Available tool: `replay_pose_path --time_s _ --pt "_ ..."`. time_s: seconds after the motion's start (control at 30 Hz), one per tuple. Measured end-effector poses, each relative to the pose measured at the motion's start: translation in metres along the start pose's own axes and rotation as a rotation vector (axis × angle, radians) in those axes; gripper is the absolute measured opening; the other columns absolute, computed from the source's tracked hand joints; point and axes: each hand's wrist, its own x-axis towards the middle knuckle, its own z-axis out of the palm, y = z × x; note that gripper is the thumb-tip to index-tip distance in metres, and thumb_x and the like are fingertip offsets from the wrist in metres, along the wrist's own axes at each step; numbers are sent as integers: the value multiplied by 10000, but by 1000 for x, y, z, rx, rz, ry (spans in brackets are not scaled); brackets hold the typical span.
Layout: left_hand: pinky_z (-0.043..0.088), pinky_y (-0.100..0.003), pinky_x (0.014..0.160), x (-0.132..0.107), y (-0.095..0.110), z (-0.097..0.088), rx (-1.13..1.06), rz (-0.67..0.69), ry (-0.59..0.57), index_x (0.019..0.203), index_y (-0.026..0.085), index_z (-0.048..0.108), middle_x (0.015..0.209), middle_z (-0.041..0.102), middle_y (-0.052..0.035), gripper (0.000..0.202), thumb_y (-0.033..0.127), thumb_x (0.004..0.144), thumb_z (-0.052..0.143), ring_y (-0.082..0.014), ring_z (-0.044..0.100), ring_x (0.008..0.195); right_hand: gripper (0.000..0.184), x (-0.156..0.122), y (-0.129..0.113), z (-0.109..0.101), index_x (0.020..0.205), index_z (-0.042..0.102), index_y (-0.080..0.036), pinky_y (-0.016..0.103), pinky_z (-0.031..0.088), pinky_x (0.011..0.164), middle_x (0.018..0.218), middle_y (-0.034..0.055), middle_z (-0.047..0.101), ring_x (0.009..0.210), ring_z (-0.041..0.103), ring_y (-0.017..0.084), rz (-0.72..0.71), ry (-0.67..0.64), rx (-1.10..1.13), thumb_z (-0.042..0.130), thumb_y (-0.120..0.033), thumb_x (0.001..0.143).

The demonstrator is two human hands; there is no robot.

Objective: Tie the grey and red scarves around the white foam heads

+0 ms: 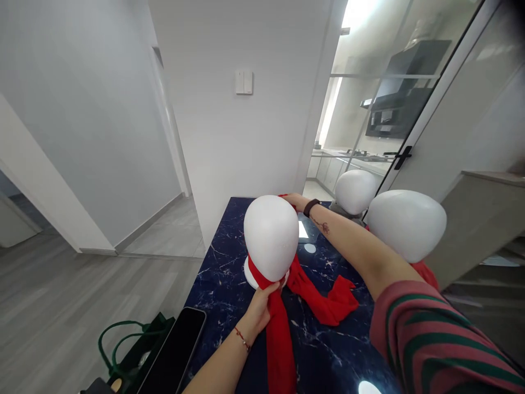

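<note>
A smooth white mannequin head [271, 235] stands upright on a dark blue marbled table. A red scarf [281, 345] runs around its neck, with one end hanging down the front toward me and another part [324, 301] lying bunched on the tabletop to the right. My left hand [259, 309] is closed on the scarf just below the chin. Behind the head, on its right side, my right hand [297, 202] grips red cloth of the scarf; its fingertips are partly hidden.
To the right are a second white mannequin head [406, 224] with red cloth below it and a third [355, 191] farther back. A black phone or tablet [174, 350] and a dark green bag [135, 350] sit at lower left. The wall [262, 137] rises behind the table [223, 295].
</note>
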Motion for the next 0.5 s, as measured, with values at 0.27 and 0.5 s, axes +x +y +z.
replay_pose_path --time_s 0.27,0.5 --pt "418 -322 997 1 -3 0 18 40 49 1104 120 640 1105 673 -123 511 81 608 760 -221 626 1014 222 -91 81 -73 602 533 -134 175 268 378 437 -45 467 370 336 38 209 40 -38 658 -264 730" --pt "379 -321 1048 -3 -2 6 22 106 -1 1053 94 657 1106 671 -134 457 85 608 759 -232 593 1091 385 -242 133 -129 707 509 -141 156 292 403 528 -37 512 407 408 36 321 -386 -166 624 -505 754"
